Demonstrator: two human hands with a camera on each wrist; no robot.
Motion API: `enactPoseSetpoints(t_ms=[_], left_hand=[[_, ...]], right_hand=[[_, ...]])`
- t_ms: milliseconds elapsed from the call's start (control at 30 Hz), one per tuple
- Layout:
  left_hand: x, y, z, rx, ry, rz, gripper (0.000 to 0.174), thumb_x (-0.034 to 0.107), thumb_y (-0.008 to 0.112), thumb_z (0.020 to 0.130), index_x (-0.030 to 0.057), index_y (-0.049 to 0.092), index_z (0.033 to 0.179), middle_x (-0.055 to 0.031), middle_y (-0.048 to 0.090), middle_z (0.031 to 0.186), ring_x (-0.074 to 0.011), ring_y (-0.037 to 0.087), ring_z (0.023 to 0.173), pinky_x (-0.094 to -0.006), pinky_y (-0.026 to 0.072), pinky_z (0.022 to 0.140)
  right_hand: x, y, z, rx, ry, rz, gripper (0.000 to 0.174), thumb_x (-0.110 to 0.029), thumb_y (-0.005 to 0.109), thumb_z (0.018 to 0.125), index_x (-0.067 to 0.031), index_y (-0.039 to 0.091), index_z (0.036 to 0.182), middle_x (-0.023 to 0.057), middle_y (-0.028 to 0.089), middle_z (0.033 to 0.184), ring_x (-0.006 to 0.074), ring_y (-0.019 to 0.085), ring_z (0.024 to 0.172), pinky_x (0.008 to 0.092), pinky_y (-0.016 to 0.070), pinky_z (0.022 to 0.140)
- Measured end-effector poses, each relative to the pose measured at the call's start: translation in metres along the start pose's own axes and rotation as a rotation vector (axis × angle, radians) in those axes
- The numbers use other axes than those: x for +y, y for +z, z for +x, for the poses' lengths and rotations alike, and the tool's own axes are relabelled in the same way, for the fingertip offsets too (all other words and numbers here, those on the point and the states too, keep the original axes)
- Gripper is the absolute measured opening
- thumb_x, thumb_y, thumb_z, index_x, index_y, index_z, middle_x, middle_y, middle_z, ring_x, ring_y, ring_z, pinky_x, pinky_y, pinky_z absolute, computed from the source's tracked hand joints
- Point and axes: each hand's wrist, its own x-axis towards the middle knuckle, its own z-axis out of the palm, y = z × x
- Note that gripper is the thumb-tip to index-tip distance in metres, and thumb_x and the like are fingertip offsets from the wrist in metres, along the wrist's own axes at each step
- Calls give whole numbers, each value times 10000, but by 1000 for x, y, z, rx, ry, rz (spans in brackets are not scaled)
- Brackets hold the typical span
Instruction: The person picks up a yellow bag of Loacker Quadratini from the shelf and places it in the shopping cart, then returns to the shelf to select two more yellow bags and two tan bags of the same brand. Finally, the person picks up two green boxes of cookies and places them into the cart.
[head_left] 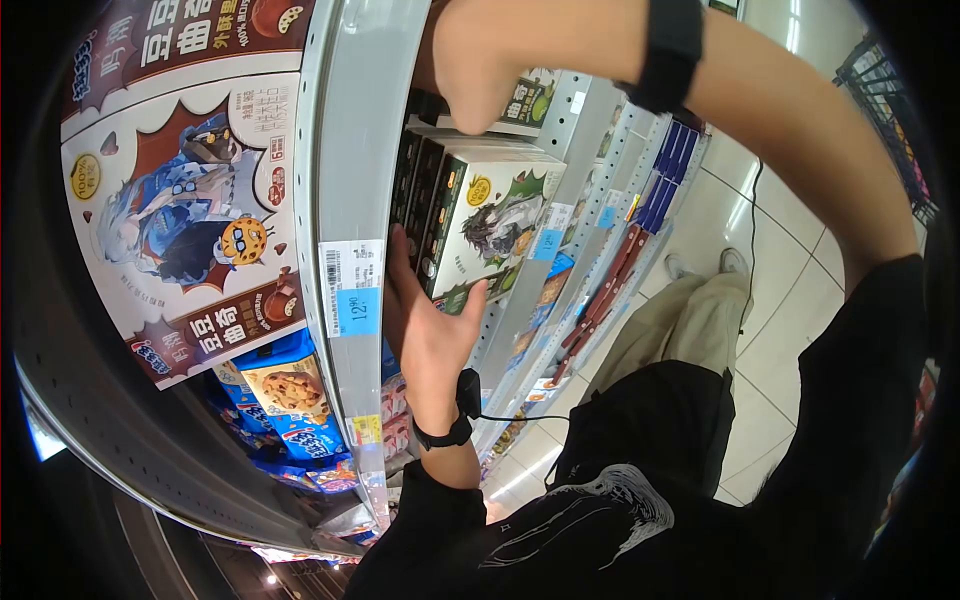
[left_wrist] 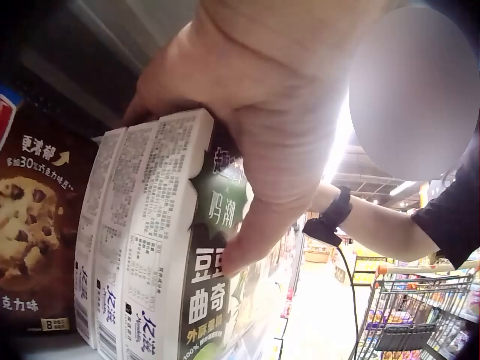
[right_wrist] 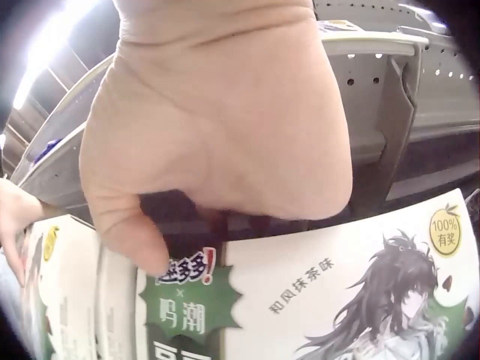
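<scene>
My left hand (head_left: 436, 345) holds a short row of white and green cookie boxes (head_left: 490, 235) standing on the shelf. In the left wrist view its thumb presses the green front panel of the outermost box (left_wrist: 206, 300), while the fingers reach behind the row and are partly hidden. My right hand (head_left: 485, 75) reaches over the shelf lip farther along. The right wrist view shows it gripping another white and green cookie box (right_wrist: 330, 292) at its top edge, thumb over the front by the logo, fingertips out of sight behind.
A large white and brown cookie box display (head_left: 185, 220) stands on the upper shelf, with blue cookie packs (head_left: 290, 390) near it. Price tags (head_left: 357, 310) line the metal shelf edge (head_left: 350, 150). Lower shelves hold more packs. A shopping cart (left_wrist: 405, 300) stands in the tiled aisle.
</scene>
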Motion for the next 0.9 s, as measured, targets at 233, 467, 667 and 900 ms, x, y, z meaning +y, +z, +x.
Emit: enactPoseSetpoints(t_ms=[233, 467, 667, 900], left_hand=[[-1, 3, 6, 17, 16, -45, 979, 159, 818, 594, 12, 308, 1417, -253, 372, 1390, -411, 373, 1266, -455, 317, 1064], [2, 3, 9, 15, 31, -28, 967, 148, 786, 599, 90, 318, 1444, -279, 370, 1409, -435, 386, 1283, -472, 343, 1046], [-4, 7, 13, 47, 57, -52, 945, 135, 775, 604, 65, 330, 1434, -271, 394, 1398, -424, 410, 1274, -453, 355, 1045], [-7, 9, 26, 25, -26, -148, 955, 127, 776, 603, 53, 321, 1440, -218, 437, 1396, -358, 437, 1279, -402, 373, 1054]], right_hand=[[4, -16, 24, -217, 35, -98, 309, -249, 474, 952, 11, 618, 1037, 160, 653, 1055, 248, 629, 911, 363, 502, 774], [0, 0, 56, 19, -27, -149, 315, -271, 485, 937, -23, 596, 1095, 140, 620, 1119, 252, 573, 995, 397, 446, 835], [-2, 10, 68, 104, -58, -163, 336, -290, 493, 923, -52, 577, 1144, 122, 592, 1174, 256, 526, 1067, 426, 397, 887], [-2, 11, 75, 172, -72, -168, 375, -312, 503, 907, -86, 555, 1202, 101, 560, 1238, 261, 470, 1151, 460, 341, 947]])
